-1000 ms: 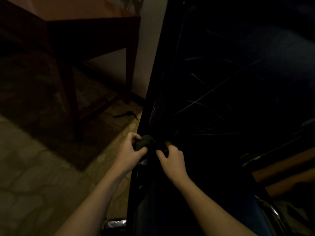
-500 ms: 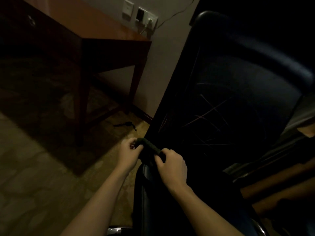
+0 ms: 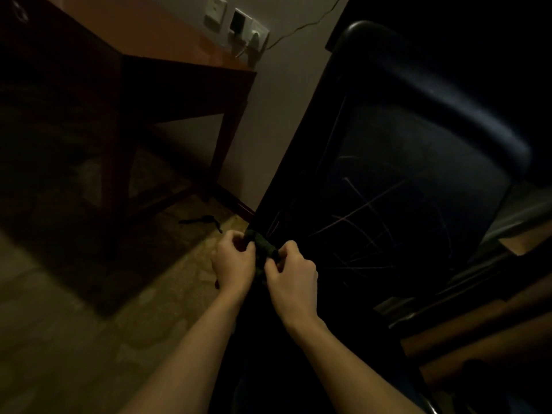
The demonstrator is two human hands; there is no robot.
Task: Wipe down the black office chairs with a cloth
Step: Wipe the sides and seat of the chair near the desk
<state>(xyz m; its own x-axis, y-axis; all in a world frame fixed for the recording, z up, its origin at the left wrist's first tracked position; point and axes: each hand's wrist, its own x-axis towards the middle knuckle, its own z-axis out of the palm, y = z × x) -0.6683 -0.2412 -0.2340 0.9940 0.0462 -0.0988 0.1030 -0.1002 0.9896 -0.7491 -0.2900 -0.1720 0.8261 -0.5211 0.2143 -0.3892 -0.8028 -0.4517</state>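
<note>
While both my left hand (image 3: pixel 233 264) and right hand (image 3: pixel 294 277) pinch the bunched cloth (image 3: pixel 263 249), the chair (image 3: pixel 418 180) back rises just beyond, right hand nearer.

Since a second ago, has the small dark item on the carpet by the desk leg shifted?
No. The small dark item lies on the carpet just in front of the desk leg as before; only the camera tilted.

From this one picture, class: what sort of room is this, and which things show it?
Probably a hotel room or small office: a wooden desk against the wall, wall sockets above it, patterned carpet, and a black office chair.
</note>
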